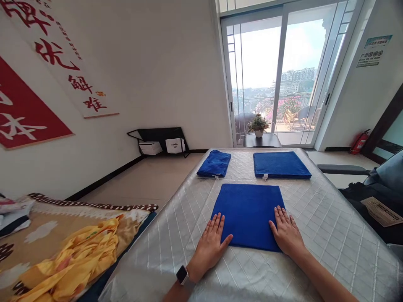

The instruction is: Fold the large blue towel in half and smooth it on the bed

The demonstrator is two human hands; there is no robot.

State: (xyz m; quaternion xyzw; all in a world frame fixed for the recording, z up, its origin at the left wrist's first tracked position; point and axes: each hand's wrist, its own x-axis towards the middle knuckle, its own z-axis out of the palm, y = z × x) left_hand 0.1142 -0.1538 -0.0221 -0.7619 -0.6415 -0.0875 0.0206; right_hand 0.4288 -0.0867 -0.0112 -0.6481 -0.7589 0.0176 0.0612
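Note:
A blue cloth (250,216), spread flat in a near square, lies on the silver quilted table cover (176,251). My left hand (212,243) rests flat over its near left edge, fingers stretched forward. On the cloth's right edge lies my right hand (287,230), also flat with the thumb apart. Neither hand grips anything. Beyond the cloth, a smaller folded blue cloth (214,163) sits at the far left of the table. At the far right is a wider stack of blue cloths (281,164) with a white tag at its front edge.
Left of the table, a yellow cloth (85,256) lies crumpled on a patterned blanket (47,222). A potted plant (258,125) on a dark chair (262,141) stands past the far edge. To the right are a black bag (362,205) and a fire extinguisher (359,142).

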